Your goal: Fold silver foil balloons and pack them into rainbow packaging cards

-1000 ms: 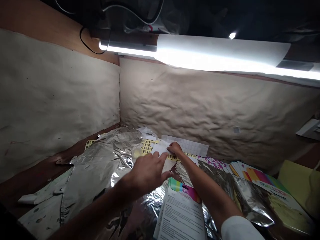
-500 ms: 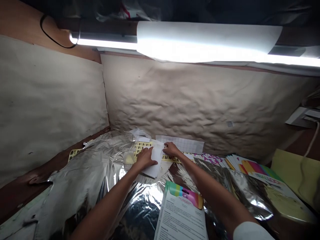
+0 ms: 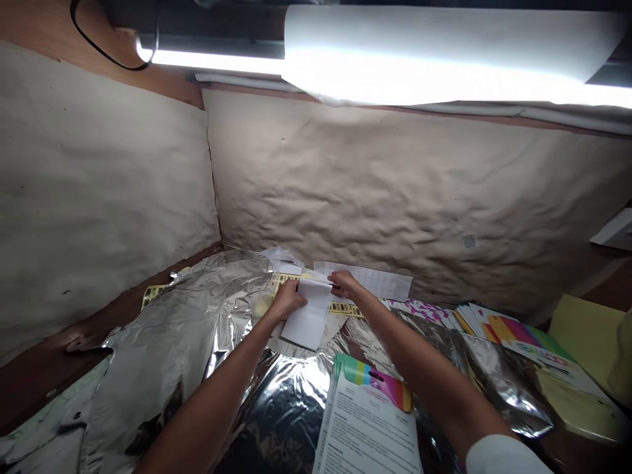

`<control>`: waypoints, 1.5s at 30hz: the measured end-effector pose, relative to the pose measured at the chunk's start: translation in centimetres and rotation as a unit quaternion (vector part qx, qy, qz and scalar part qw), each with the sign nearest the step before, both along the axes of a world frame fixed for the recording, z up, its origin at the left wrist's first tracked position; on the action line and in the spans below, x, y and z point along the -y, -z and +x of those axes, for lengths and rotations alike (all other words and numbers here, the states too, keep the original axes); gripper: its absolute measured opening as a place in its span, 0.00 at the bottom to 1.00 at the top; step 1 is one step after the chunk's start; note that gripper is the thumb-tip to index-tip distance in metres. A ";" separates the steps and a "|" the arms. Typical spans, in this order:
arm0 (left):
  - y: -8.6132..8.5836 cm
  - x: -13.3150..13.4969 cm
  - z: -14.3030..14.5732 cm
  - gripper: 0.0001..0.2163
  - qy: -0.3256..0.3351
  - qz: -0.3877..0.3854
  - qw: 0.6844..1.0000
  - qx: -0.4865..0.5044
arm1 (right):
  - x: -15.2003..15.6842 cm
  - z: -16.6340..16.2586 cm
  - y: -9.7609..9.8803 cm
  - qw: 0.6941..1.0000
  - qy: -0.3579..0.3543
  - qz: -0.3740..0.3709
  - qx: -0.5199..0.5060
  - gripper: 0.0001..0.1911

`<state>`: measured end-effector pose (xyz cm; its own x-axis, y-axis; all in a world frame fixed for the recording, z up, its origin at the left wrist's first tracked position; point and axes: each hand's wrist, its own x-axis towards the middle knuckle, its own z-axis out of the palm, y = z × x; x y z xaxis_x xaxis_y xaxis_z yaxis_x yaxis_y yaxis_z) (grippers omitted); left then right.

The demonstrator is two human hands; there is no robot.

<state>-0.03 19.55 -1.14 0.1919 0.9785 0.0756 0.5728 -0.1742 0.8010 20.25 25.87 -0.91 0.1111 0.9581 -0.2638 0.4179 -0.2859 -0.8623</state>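
Both my hands reach to the back of the table and grip the top edge of a small white sheet (image 3: pixel 310 318). My left hand (image 3: pixel 288 299) pinches its left upper corner. My right hand (image 3: pixel 346 284) pinches its right upper corner, fingers closed. The sheet hangs down toward me over a yellow sticker sheet (image 3: pixel 345 307) with dark marks. A white gridded sheet (image 3: pixel 382 283) lies just behind my right hand.
Crumpled silver foil (image 3: pixel 187 329) covers the left and middle of the table. A printed card pack with a rainbow header (image 3: pixel 368 415) lies near me. Colourful packs (image 3: pixel 513 339) and a yellow sheet (image 3: pixel 587 332) lie at right. Paper-covered walls and a tube lamp (image 3: pixel 395 66) stand behind.
My left hand moved forward from mid-air to the white sheet and took hold of its corner. The sheet's top edge has lifted between both hands. The view tilted down slightly.
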 end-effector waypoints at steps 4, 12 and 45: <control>-1.3 -0.6 -0.7 0.09 0.042 0.013 0.996 0.074 | 0.0 -0.1 -0.2 1.000 0.006 0.010 0.017 0.17; -3.1 -2.1 -5.0 0.16 -0.108 0.065 0.987 0.104 | 0.6 1.6 -0.7 0.981 -0.029 0.066 0.182 0.17; -6.5 0.9 -1.0 0.06 -0.031 0.207 0.969 0.131 | 6.6 -3.0 -7.7 0.851 -0.126 0.493 0.130 0.28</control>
<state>-1.05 18.61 5.36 0.0544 0.8626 0.5030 0.3785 -0.4840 0.7890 17.25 19.28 6.79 -0.1988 0.7024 0.6835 0.5725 0.6493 -0.5007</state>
